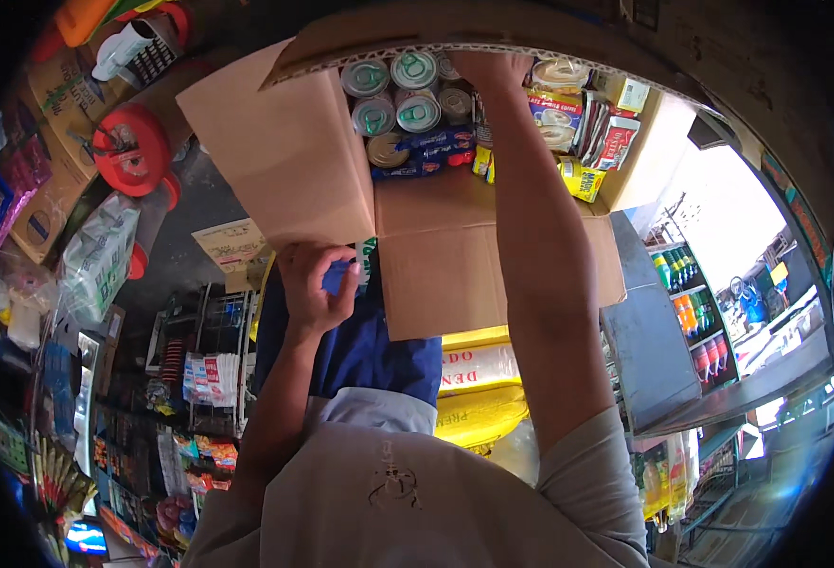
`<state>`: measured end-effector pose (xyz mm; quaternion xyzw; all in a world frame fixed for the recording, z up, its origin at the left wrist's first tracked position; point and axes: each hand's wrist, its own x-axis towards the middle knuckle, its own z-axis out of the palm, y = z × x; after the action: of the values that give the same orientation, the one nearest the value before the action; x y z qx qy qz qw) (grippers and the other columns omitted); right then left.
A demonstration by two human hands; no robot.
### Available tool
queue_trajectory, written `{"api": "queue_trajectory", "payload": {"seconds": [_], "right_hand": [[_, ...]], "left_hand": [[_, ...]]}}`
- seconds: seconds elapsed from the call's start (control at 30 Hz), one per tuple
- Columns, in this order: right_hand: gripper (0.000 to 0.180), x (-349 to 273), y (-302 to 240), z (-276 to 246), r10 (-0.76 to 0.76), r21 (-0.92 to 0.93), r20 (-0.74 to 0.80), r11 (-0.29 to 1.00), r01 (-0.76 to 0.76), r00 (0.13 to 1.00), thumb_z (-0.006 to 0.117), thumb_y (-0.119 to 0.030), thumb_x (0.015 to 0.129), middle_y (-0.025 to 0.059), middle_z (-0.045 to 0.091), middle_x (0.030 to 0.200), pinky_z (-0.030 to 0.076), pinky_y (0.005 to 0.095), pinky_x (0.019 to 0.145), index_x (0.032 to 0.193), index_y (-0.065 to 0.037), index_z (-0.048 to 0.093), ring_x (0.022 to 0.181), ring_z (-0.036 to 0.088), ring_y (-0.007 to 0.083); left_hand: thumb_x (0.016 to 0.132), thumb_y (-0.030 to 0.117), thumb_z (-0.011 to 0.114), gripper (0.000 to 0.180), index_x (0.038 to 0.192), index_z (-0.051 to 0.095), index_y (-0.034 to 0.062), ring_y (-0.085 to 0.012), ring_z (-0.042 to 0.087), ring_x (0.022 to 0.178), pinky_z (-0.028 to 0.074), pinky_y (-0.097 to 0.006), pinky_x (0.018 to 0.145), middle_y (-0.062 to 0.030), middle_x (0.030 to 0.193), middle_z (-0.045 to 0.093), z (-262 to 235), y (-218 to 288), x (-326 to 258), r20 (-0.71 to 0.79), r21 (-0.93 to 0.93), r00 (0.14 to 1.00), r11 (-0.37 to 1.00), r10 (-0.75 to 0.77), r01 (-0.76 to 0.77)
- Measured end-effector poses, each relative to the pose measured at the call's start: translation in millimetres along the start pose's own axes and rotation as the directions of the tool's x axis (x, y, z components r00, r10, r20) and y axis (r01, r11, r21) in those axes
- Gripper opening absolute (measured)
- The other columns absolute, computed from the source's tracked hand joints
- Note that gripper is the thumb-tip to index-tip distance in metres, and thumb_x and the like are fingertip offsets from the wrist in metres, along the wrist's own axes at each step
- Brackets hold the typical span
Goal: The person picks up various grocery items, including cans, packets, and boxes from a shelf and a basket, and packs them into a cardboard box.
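Observation:
An open cardboard box (pixel 441 270) stands in front of me with its flaps spread. Inside, at the left, are several upright cans (pixel 418 111) with ring-pull lids, and blue packets (pixel 433 144) lie by them. To the right sit red-and-white sachets (pixel 616 142), a yellow packet (pixel 581 180) and coffee-pictured packs (pixel 557 118). My right hand (pixel 493 71) reaches deep into the box beside the cans; its fingers are hidden behind the far flap. Below the left flap, my left hand (pixel 315 292) is closed around a small blue thing (pixel 337 276), whose kind I cannot make out.
Red-lidded containers (pixel 133 150) and a plastic bag (pixel 100 256) stand at the left. Racks of hanging packets (pixel 211 379) fill the lower left. Yellow sacks (pixel 479 412) lie beneath the box. Bottles (pixel 696 312) line shelves at the right, past a grey counter (pixel 652 346).

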<state>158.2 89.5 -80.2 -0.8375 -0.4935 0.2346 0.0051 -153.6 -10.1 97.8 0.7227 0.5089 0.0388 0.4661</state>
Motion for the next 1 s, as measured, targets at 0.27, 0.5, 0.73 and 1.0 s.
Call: {"api": "queue_trajectory", "payload": {"seconds": [0.27,0.5,0.73,1.0], "right_hand": [[0.044,-4,1,-24,-0.008,-0.054,0.021,0.999,0.009,1.0,0.06,-0.045,0.089,0.0169,0.066,0.122,0.053,0.0481,0.087,0.119,-0.014,0.067,0.11,0.064,0.0373],[0.031,-54,-3,-35,-0.141,0.028,-0.102,0.989,0.144,0.985,0.068,-0.023,0.087,0.0168,0.07,0.097,0.054,0.0475,0.083,0.113,-0.007,0.065,0.101,0.064,0.0383],[0.037,-62,-7,-15,-0.123,-0.202,-0.003,0.972,0.12,0.992,0.071,-0.032,0.084,0.0145,0.067,0.095,0.051,0.048,0.081,0.106,-0.005,0.059,0.097,0.063,0.0349],[0.052,-50,-4,-18,-0.047,-0.273,0.139,0.958,0.084,0.989,0.072,-0.048,0.082,0.0192,0.064,0.108,0.052,0.0483,0.083,0.108,-0.003,0.065,0.098,0.066,0.0367]], "left_hand": [[0.082,0.021,0.069,0.013,0.092,0.067,0.0131,-0.0239,0.061,0.09,0.036,-0.041,0.093,-0.0013,0.088,0.066,6,0,3,0.025,0.007,1.0,1.0,0.001,-0.001],[0.08,0.023,0.07,0.015,0.092,0.065,0.0144,-0.0213,0.063,0.091,0.036,-0.04,0.092,0.0008,0.089,0.067,8,-5,0,-0.003,-0.003,1.0,1.0,-0.007,0.007],[0.079,0.022,0.071,0.015,0.091,0.066,0.0154,-0.0229,0.062,0.093,0.036,-0.041,0.095,-0.0002,0.09,0.068,9,-1,3,0.012,0.013,1.0,1.0,-0.018,0.018],[0.084,0.028,0.069,0.016,0.091,0.067,0.0147,-0.0245,0.06,0.093,0.036,-0.042,0.094,0.0,0.089,0.066,15,1,5,0.012,0.069,1.0,0.998,-0.011,0.01]]}}
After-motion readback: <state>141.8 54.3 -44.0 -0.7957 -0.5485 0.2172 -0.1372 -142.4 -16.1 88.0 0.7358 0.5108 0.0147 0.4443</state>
